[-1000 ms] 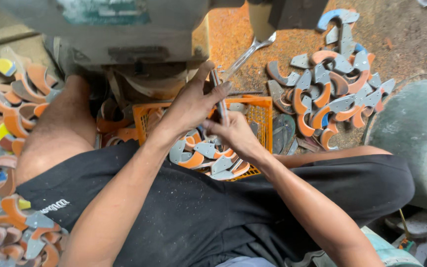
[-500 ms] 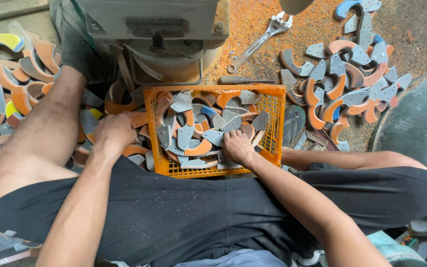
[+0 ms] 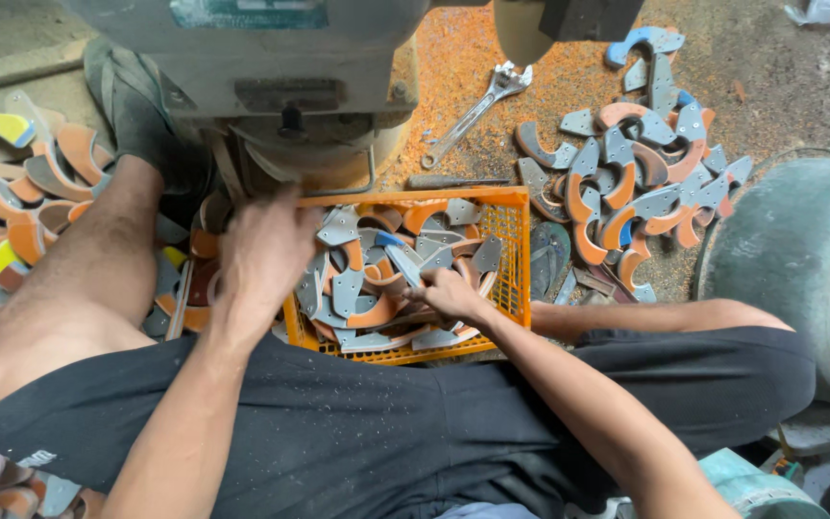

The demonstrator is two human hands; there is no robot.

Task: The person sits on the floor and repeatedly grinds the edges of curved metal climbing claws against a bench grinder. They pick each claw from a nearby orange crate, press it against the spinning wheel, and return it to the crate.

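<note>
Head view: right hand (image 3: 449,291) curled on grey-orange curved pieces (image 3: 367,288) inside orange basket (image 3: 516,250); left hand (image 3: 263,252), fingers loosely open, holds nothing, rests at basket's left edge; pieces lie right of it.

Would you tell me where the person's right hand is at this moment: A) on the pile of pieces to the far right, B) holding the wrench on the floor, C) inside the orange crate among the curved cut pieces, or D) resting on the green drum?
C: the right hand is down inside the orange crate, its fingers among the grey and orange curved pieces there.
</note>
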